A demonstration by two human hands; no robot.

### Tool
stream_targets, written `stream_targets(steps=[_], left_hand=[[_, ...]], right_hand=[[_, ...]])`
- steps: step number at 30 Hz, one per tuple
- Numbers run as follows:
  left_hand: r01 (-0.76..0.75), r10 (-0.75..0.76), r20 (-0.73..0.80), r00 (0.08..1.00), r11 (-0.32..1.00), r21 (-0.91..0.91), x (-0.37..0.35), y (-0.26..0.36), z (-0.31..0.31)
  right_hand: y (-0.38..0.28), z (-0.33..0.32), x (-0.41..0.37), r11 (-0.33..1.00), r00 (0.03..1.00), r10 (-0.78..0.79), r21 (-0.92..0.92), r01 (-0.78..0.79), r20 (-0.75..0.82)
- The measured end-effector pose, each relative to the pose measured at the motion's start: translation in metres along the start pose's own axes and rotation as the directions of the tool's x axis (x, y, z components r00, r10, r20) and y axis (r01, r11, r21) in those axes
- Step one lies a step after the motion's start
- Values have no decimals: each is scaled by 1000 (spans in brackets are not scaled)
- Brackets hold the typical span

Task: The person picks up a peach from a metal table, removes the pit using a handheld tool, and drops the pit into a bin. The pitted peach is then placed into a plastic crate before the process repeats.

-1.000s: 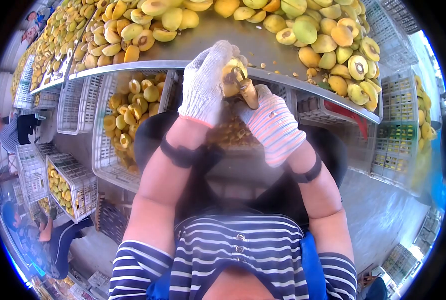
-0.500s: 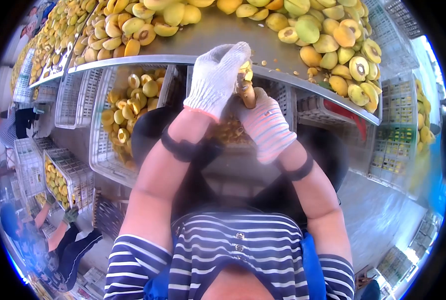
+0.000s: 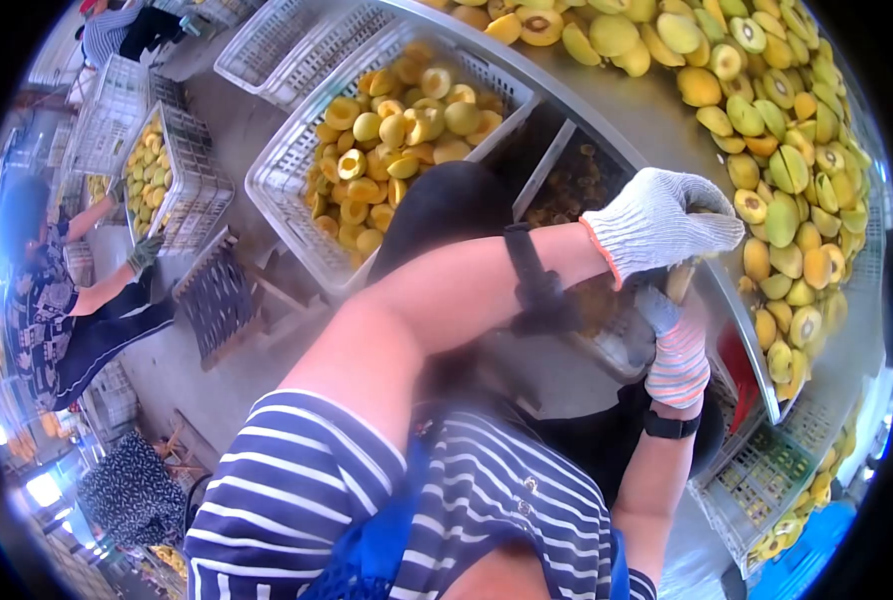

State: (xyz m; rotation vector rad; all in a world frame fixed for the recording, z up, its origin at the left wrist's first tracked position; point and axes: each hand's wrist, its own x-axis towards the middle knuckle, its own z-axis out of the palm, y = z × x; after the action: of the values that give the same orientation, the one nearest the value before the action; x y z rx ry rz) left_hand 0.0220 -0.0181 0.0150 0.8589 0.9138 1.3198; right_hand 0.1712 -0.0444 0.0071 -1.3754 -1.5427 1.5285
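Note:
My left hand, in a white knit glove with an orange cuff, reaches to the steel table's edge. Its fingers curl around a yellow-brown stone-fruit half, mostly hidden by the glove. Just below, my right hand, in a striped glove, is closed on a wooden-handled tool. The handle points up toward the left hand; its working end is out of sight. Many halved yellow-green stone fruits, some with the stone showing, are piled on the table beyond both hands.
The steel table's rim runs diagonally past my knees. A white crate of pitted halves stands at my left, and a bin of dark scraps sits under the rim. Something red hangs below it. A co-worker sits at far left.
My view has turned, so the table and crates appear shifted and rotated. Both hands now appear farther right, still close together. The fruit piece, plainly visible before, is now mostly covered by the left glove.

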Motion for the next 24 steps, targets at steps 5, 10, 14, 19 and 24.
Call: stream_targets(steps=[5, 10, 14, 19, 24], left_hand=[[24, -39, 126, 991, 993, 118, 12, 14, -11], [-11, -119, 316, 941, 925, 381, 10, 26, -15], [-4, 13, 185, 983, 999, -49, 0, -1, -8], [99, -96, 330, 939, 995, 7, 7, 6, -6], [168, -150, 86, 985, 949, -267, 18, -7, -19]], right_hand=[[-6, -6, -13, 874, 914, 284, 315, -371, 289], [7, 5, -16, 842, 913, 309, 370, -393, 265], [-15, 4, -13, 918, 901, 249, 210, -337, 357], [-15, -11, -13, 933, 894, 187, 212, -292, 408], [-3, -39, -14, 942, 848, 243, 95, -323, 472]])
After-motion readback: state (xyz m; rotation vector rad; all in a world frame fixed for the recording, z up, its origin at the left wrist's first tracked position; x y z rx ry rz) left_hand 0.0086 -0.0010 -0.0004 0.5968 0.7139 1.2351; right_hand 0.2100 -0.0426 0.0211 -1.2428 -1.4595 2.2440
